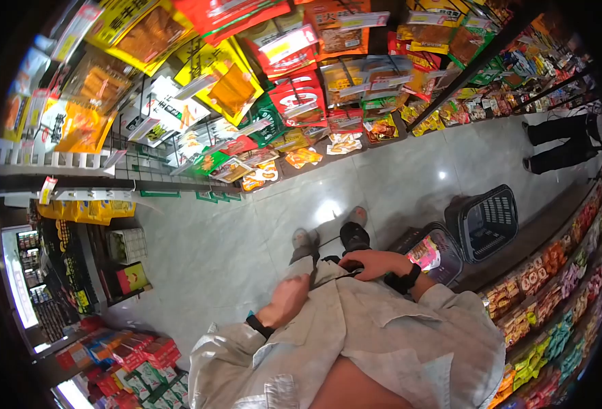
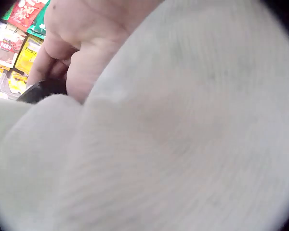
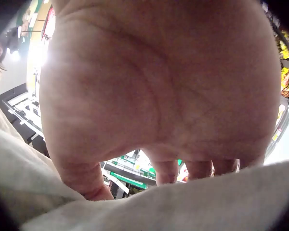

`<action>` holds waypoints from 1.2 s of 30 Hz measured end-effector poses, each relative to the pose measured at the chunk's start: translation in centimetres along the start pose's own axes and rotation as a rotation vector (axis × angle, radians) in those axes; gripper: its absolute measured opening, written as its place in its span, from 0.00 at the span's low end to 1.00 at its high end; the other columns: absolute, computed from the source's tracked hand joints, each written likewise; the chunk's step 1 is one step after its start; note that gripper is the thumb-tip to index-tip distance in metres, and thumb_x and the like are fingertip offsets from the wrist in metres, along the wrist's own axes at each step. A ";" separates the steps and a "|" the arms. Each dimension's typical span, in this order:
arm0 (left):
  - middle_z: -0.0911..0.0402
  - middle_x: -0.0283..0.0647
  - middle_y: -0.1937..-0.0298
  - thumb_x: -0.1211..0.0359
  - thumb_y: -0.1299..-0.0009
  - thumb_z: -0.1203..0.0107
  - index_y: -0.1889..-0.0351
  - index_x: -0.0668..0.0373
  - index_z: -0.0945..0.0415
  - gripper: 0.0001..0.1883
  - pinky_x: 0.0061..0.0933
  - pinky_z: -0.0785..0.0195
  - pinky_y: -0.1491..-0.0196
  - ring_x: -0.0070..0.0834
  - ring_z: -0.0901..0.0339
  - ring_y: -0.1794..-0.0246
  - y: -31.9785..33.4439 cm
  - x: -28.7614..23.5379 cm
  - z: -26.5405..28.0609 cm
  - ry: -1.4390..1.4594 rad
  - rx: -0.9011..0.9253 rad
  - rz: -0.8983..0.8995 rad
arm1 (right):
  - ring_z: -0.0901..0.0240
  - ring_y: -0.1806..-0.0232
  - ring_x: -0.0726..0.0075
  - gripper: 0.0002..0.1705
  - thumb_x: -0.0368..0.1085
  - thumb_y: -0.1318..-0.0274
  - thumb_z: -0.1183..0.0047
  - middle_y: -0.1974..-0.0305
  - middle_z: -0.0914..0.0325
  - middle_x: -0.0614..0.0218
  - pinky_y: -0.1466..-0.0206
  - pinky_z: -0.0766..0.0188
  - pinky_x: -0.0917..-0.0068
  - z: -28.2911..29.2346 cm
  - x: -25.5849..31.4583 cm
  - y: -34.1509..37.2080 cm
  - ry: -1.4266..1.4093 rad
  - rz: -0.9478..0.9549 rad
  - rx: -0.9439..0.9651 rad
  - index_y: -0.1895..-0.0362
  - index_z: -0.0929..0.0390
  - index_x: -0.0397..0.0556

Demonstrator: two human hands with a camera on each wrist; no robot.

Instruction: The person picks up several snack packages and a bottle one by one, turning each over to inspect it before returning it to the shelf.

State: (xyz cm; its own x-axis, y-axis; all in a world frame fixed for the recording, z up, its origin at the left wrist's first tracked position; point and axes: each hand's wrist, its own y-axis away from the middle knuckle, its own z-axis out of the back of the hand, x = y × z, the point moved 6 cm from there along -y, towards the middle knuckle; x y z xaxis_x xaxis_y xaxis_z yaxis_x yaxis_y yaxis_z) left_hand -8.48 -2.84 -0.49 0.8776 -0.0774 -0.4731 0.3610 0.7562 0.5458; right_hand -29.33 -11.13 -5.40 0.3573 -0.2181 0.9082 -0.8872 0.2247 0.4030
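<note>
My left hand (image 1: pixel 286 300) is at the left front edge of the light jacket (image 1: pixel 376 317). In the left wrist view, its fingers (image 2: pixel 42 67) bend inward beside a dark object (image 2: pixel 44 90); pale cloth covers much of that view, and what the hand may hold is hidden. My right hand (image 1: pixel 376 263) lies at the front of the jacket, by a black item at the waist. The right wrist view shows its palm (image 3: pixel 159 91) broad, the fingers spread and loosely bent, their tips behind the cloth.
Packaged snacks (image 1: pixel 233 85) hang on racks ahead. Dark baskets (image 1: pixel 482 228) stand at the right, one with a pink packet (image 1: pixel 425 254). Shelves of small packets (image 1: pixel 539 300) line the right side. Another person's legs (image 1: pixel 560 143) show farther off. Boxes (image 1: pixel 144 351) are stacked at lower left.
</note>
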 end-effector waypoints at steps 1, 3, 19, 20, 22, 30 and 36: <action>0.21 0.57 0.63 0.70 0.36 0.46 0.58 0.64 0.35 0.13 0.54 0.27 0.62 0.59 0.21 0.63 1.1 0.8 -0.1 0.024 -0.001 0.010 | 0.26 0.38 0.64 0.30 0.36 0.44 0.39 0.41 0.24 0.59 0.34 0.32 0.67 -0.6 0.4 -0.8 0.014 -0.001 0.014 0.37 0.30 0.44; 0.21 0.58 0.63 0.69 0.33 0.48 0.55 0.64 0.36 0.13 0.55 0.28 0.61 0.60 0.22 0.62 3.3 2.9 -0.7 0.100 0.008 0.047 | 0.26 0.38 0.64 0.31 0.36 0.44 0.39 0.41 0.24 0.59 0.33 0.33 0.67 -2.1 1.2 -2.4 0.044 -0.007 0.034 0.37 0.30 0.44; 0.22 0.61 0.58 0.58 0.29 0.51 0.52 0.58 0.39 0.17 0.59 0.33 0.57 0.66 0.25 0.57 18.6 15.8 -3.7 0.515 0.020 0.247 | 0.26 0.46 0.62 0.37 0.36 0.54 0.36 0.47 0.21 0.58 0.42 0.31 0.66 -16.7 11.1 -14.9 0.150 -0.217 0.303 0.37 0.32 0.43; 0.22 0.61 0.58 0.58 0.29 0.51 0.52 0.58 0.38 0.17 0.59 0.33 0.58 0.66 0.25 0.57 18.4 15.9 -2.9 0.526 -0.029 0.231 | 0.25 0.48 0.62 0.37 0.36 0.54 0.36 0.48 0.20 0.57 0.43 0.31 0.67 -16.7 10.4 -15.4 0.172 -0.200 0.300 0.38 0.32 0.41; 0.22 0.60 0.58 0.58 0.29 0.51 0.52 0.57 0.38 0.16 0.59 0.33 0.58 0.66 0.24 0.58 17.8 15.8 -2.2 0.495 -0.086 0.198 | 0.25 0.46 0.60 0.38 0.36 0.55 0.35 0.47 0.21 0.55 0.42 0.30 0.66 -16.0 9.5 -15.5 0.148 -0.222 0.274 0.37 0.33 0.40; 0.22 0.50 0.62 0.65 0.30 0.53 0.54 0.56 0.35 0.09 0.53 0.28 0.67 0.55 0.20 0.64 10.5 13.5 0.5 0.061 -0.107 -0.016 | 0.24 0.46 0.44 0.36 0.54 0.54 0.38 0.51 0.20 0.48 0.45 0.27 0.57 -10.9 5.9 -8.9 0.572 -0.345 -0.051 0.45 0.23 0.42; 0.22 0.50 0.62 0.62 0.31 0.53 0.54 0.56 0.37 0.12 0.51 0.26 0.65 0.55 0.20 0.65 4.2 7.8 2.8 -0.082 0.024 -0.146 | 0.20 0.58 0.43 0.33 0.54 0.59 0.40 0.62 0.16 0.51 0.53 0.24 0.53 -6.0 4.5 -5.0 0.643 -0.266 -0.265 0.52 0.18 0.46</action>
State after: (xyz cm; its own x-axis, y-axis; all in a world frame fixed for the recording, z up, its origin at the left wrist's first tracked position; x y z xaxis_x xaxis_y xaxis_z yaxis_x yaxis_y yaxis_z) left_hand 0.74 -2.08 0.03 0.8380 -0.2387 -0.4907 0.4926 0.7177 0.4922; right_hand -21.57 -7.52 -2.68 0.7229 0.2833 0.6302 -0.6756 0.4811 0.5586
